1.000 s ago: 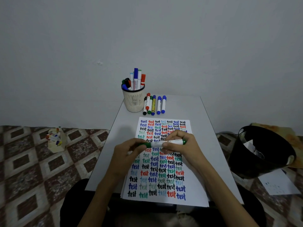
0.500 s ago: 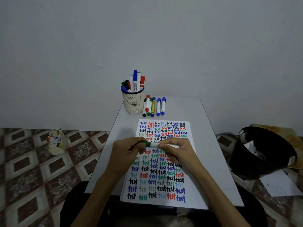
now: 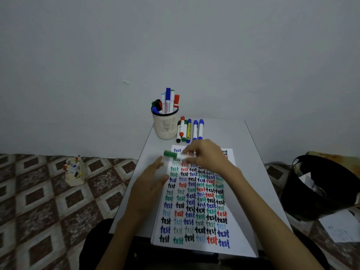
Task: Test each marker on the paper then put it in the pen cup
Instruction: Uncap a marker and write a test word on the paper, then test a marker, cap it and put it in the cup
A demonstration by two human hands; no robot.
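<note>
The right hand [image 3: 206, 155] pinches a white marker with a green cap [image 3: 170, 153] by its barrel, fingers curled round it. The marker is held roughly level above the top rows of the white sheet of paper [image 3: 194, 248], cap pointing to the left; motion blur hides the finer detail of the grip. The left hand [image 3: 150, 186] hangs just below the cap with its fingers loosely spread and holds nothing, over the left edge of the paper. The paper lies on the pale grey desk [image 3: 251, 172] and is filled with rows of the word "test" in black, blue, green and red. At the far left corner of the desk stands the cream perforated pen cup [image 3: 165, 127], holding a cluster of markers [image 3: 168, 100] with blue, green, red and black caps, some upright and some leaning. Just beside the cup, to its right, a row of loose markers [image 3: 188, 131] lies flat on the desk. On the patterned tile floor, a small cream box [image 3: 75, 179] at the left holds more markers, and a black bin [image 3: 321, 203] at the right contains crumpled paper.
</note>
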